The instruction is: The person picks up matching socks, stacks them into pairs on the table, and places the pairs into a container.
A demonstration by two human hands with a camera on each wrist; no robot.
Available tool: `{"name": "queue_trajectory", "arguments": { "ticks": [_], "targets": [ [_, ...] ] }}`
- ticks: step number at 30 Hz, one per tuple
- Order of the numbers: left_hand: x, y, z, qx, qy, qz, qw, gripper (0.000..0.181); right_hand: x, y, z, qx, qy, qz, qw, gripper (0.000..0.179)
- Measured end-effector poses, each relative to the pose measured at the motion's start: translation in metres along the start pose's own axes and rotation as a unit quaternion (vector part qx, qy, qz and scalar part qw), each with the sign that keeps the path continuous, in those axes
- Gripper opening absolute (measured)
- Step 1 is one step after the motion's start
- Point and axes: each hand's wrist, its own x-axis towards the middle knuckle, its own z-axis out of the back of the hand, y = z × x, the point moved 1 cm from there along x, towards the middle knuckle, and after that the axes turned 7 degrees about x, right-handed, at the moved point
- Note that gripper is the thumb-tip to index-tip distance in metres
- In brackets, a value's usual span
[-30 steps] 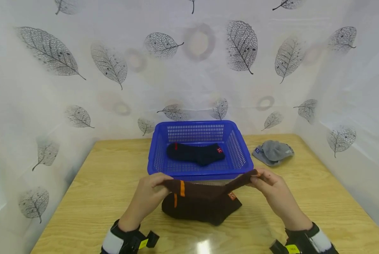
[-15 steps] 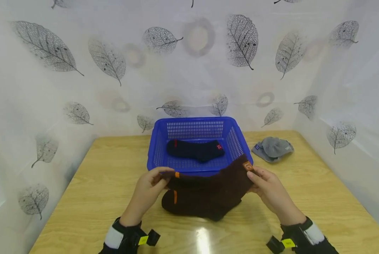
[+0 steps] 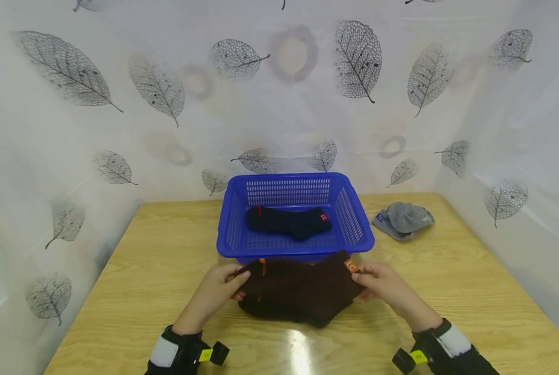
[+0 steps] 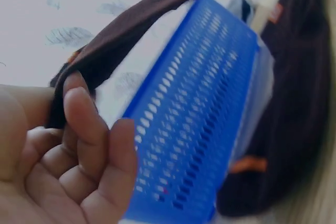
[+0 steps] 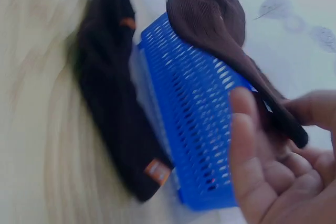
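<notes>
A dark brown sock with an orange toe stripe and an orange tag is stretched between both hands. My left hand pinches its toe end between thumb and fingers. At the cuff, beside the tag, my right hand pinches the other end. Below it a matching brown sock lies flat on the table, mostly covered by the held one in the head view. Both wrist views show the held sock raised above the lying sock, with a gap between them.
Just beyond the socks stands a blue plastic basket with a dark sock or pair with red marks inside. Grey socks lie bunched to its right on the wooden table. Leaf-printed sheeting surrounds the table.
The held sock has turned from a narrow, twisted edge to its flat side, with the tag now facing up. Its cuff rose, then came down over the lying sock.
</notes>
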Motion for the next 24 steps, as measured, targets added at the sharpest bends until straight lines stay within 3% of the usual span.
{"name": "queue_trajectory", "arguments": {
  "ticks": [5,11,18,24],
  "targets": [
    [0.001,0.015,0.0,0.037,0.049,0.011,0.9981,0.019,0.005,-0.011,0.002,-0.033,0.019,-0.018,0.9991,0.021],
    [0.007,0.026,-0.004,0.079,0.062,0.016,0.9948,0.02,0.013,-0.018,-0.001,-0.06,0.019,-0.012,0.998,0.017],
    [0.007,0.034,-0.008,0.076,0.09,0.035,0.9925,0.023,0.015,-0.023,-0.008,-0.088,0.027,-0.03,0.9953,0.014],
    [0.007,0.035,-0.01,0.103,0.104,0.035,0.9885,0.026,0.015,-0.027,-0.012,-0.12,0.022,-0.046,0.9915,0.016]
  ]
}}
